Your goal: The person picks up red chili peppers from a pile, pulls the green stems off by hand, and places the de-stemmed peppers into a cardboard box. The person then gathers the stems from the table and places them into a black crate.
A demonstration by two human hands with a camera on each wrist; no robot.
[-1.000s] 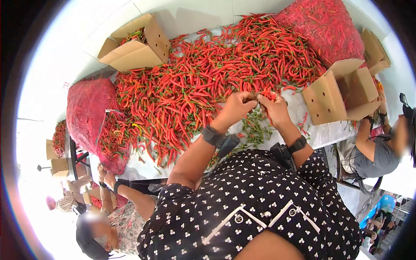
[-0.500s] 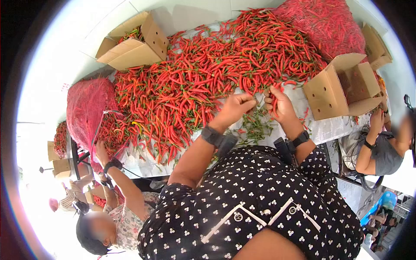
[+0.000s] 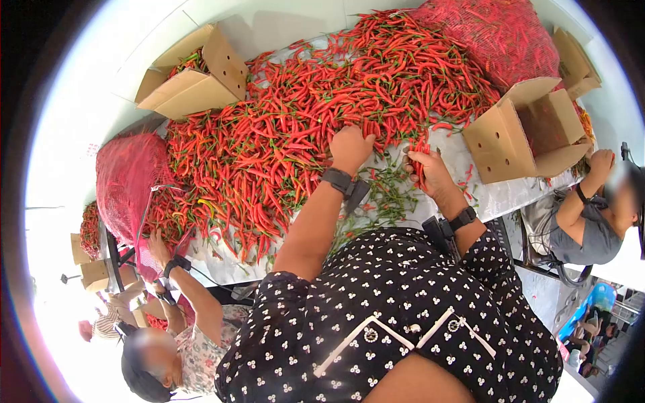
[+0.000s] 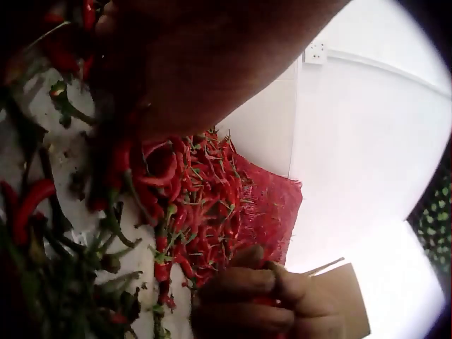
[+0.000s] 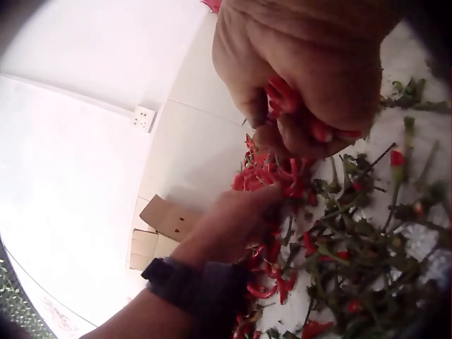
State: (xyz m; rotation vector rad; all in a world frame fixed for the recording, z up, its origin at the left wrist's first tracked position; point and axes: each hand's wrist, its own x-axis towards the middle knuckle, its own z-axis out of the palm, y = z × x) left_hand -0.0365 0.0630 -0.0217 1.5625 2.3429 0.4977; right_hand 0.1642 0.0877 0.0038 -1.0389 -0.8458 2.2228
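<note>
Left hand of the person has moved away from the right hand and up to the big heap of red chilies. A moment ago the two hands were close together by the loose green stems. Now they are apart, so the left hand is at the heap while the right hand minds what it has. Its fingers are curled round a small bunch of chilies, not far from a cardboard box. The left fingers are tucked out of sight, so one cannot tell if they have hold of anything.

The chilies are thin and shiny. Some are straight, some bend like hooks, and many have green tops on. The loose stems are skinny and twisty, and lie in a messy patch on a white sheet. The box looks stiff and brown, with round holes in its side. Past it, a pink mesh sack bulges with more chilies.
</note>
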